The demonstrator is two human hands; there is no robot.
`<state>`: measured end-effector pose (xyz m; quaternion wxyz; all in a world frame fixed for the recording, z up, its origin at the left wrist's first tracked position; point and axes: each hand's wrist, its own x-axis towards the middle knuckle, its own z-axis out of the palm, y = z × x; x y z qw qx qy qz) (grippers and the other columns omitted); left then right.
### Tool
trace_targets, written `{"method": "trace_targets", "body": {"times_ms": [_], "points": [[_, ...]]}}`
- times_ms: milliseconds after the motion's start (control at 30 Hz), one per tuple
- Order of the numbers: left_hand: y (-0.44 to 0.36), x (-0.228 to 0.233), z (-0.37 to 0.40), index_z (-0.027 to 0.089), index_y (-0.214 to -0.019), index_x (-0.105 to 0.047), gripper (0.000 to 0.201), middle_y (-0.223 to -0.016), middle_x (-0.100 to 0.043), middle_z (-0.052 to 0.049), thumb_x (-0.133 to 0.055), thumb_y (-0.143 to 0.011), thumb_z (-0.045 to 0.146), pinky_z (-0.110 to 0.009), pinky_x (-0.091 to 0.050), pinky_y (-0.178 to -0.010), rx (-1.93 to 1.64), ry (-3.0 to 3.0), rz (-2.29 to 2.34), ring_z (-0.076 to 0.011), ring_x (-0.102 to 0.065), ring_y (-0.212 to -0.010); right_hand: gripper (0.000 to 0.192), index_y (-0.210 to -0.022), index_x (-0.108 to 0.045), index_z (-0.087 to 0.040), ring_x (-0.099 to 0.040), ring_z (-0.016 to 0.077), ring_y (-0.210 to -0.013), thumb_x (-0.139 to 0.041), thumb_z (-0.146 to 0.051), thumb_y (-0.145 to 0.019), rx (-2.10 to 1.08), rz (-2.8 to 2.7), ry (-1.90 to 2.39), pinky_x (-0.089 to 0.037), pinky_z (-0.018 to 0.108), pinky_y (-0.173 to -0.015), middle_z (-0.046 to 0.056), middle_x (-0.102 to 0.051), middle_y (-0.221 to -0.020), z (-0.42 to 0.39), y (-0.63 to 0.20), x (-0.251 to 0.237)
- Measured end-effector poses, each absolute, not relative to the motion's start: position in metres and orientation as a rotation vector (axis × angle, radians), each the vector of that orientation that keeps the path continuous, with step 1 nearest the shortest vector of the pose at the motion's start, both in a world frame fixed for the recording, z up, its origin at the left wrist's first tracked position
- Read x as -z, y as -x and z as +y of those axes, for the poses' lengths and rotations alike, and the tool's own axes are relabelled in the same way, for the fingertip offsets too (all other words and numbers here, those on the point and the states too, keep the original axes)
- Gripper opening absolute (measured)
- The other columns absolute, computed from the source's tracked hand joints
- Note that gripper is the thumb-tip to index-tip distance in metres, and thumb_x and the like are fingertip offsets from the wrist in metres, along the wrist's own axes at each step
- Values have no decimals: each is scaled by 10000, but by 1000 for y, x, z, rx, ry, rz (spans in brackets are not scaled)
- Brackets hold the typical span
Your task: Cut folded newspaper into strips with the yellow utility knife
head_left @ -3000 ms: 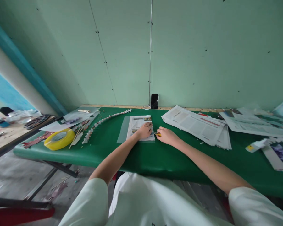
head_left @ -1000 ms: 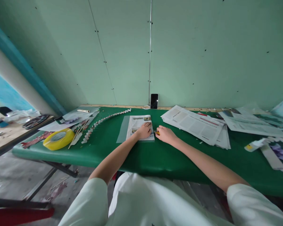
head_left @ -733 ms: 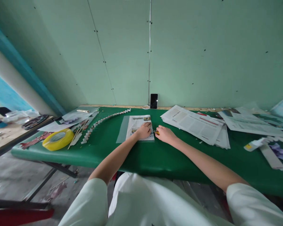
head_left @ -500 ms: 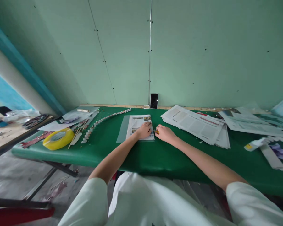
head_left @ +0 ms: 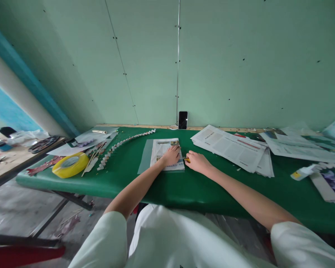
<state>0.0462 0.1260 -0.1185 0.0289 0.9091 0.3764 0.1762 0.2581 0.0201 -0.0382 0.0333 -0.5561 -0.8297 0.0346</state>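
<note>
A folded printed newspaper (head_left: 159, 147) lies on a translucent plastic sheet (head_left: 144, 160) in the middle of the green-covered table. Across its right part my left hand (head_left: 172, 155) lies flat, fingers stretched forward, pressing on the paper. Just right of the paper's edge, my right hand (head_left: 197, 161) is closed round a small yellow utility knife (head_left: 187, 160). The knife's tip points left at that edge; whether it touches the paper is too small to tell.
A white-framed phone (head_left: 182, 120) leans on the wall. Newspaper sheets (head_left: 229, 149) and a glue bottle (head_left: 301, 172) lie to the right. Leftward are a yellow tape roll (head_left: 70, 165), thin wooden sticks (head_left: 92, 159) and a folded paper chain (head_left: 123, 143).
The newspaper has shifted slightly towards me and shows more of its lower print. My right hand with the knife has drawn a little right and nearer; my left hand stays on the paper.
</note>
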Motion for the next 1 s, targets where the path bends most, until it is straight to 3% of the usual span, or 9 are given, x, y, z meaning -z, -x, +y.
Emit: {"method": "trace_targets", "body": {"times_ms": [167, 633, 1000], "points": [[-45, 123, 129, 82, -1640, -486, 620, -1714, -481, -232, -357, -1081, 316, -572, -352, -1343, -560, -2833, 1108, -360, -409, -1630, 225, -1072, -706, -170, -712, 199, -831, -580, -351, -1116, -99, -2553, 1722, -447, 306, -626, 129, -675, -1187, 19, -256, 37], [-44, 114, 124, 61, -1612, -522, 617, -1688, -526, -225, -397, -1058, 301, -497, -361, -1348, -564, -2829, 1146, -333, -469, -1603, 216, -1098, -712, -168, -721, 202, -845, -586, -343, -1117, -120, -2539, 1721, -448, 291, -623, 138, -680, -1196, 22, -257, 39], [-46, 116, 125, 82, -1630, -507, 636, -1695, -517, -221, -411, -1040, 297, -534, -366, -1342, -572, -2818, 1136, -351, -452, -1610, 219, -1099, -719, -174, -735, 220, -898, -589, -350, -1112, -138, -2506, 1743, -474, 290, -663, 141, -687, -1205, 24, -255, 40]]}}
